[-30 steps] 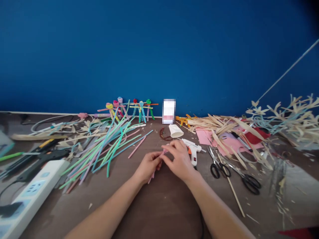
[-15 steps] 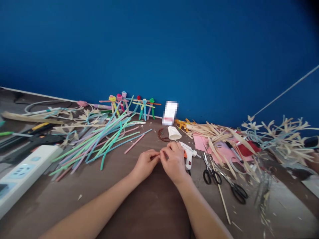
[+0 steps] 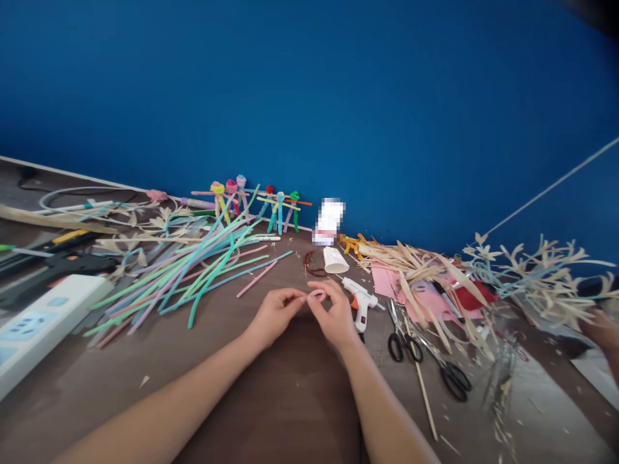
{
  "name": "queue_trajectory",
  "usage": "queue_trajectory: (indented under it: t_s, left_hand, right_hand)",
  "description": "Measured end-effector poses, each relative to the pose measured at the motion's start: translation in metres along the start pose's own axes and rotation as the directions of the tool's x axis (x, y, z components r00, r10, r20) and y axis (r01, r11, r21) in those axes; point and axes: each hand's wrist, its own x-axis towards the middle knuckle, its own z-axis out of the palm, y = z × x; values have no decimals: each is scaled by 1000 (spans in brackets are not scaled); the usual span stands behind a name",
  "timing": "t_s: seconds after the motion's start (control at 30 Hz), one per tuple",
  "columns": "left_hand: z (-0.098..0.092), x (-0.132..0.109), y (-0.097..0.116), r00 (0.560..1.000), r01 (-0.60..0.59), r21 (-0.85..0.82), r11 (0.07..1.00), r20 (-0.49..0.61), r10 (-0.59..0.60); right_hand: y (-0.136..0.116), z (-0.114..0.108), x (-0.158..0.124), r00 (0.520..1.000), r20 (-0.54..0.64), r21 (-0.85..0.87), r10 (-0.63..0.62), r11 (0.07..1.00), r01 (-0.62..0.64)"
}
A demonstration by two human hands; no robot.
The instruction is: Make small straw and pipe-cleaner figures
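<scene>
A small pink loop (image 3: pixel 317 295), like a bent pipe cleaner, sits between the fingertips of my right hand (image 3: pixel 333 314), which pinches it. My left hand (image 3: pixel 279 313) is closed in a pinch just left of the loop, its fingertips meeting those of the right; whether they grip the loop's end is too small to tell. Both hands are above the brown table (image 3: pixel 271 399). Just right of my right hand lies a white glue gun (image 3: pixel 362 303). Behind the hands are a white cup (image 3: pixel 335 260) on its side and a brown beaded string (image 3: pixel 309 265).
Pastel pipe cleaners (image 3: pixel 193 277) lie at the left, near a white power strip (image 3: pixel 46 328). Small pipe-cleaner figures (image 3: pixel 278 209) stand by the blue wall. On the right are scissors (image 3: pixel 403 341), pink sheets (image 3: pixel 387 280) and pale strips (image 3: pixel 416 261). Another person's hand (image 3: pixel 602 332) shows at the far right.
The pink loop has come into sight between my fingertips, and my right fingers have spread a little around it. The whole view has shifted slightly.
</scene>
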Motion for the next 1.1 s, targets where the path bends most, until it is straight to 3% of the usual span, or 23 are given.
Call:
queue_trajectory:
  t_s: [0.17, 0.3, 0.47, 0.67, 0.83, 1.0, 1.1]
  left_hand:
    - [1, 2, -1, 977, 208, -283, 936, 19, -211]
    - [2, 3, -4, 964, 254, -357, 899, 21, -264]
    - [-1, 2, -4, 950, 312, -333, 890, 89, -300]
    - [-2, 2, -7, 948, 317, -341, 885, 108, -298]
    - [-3, 4, -7, 936, 346, -427, 835, 94, -339]
    - [-2, 3, -5, 945, 325, -429, 843, 118, -304]
    - [-1, 3, -6, 933, 359, -451, 817, 179, -311]
  right_hand:
    - [16, 7, 0, 963, 138, 300, 233, 916, -265]
    - [26, 9, 0, 926, 162, 264, 342, 889, -374]
    - [23, 4, 0, 971, 74, 83, 229, 968, -235]
    - [19, 2, -1, 989, 51, -29, 140, 990, -139]
    - [15, 2, -2, 994, 21, -7, 111, 994, -111]
    - [6, -4, -1, 980, -197, -7, -35, 999, 35]
    - [5, -6, 0, 972, -233, 51, -17, 998, 30]
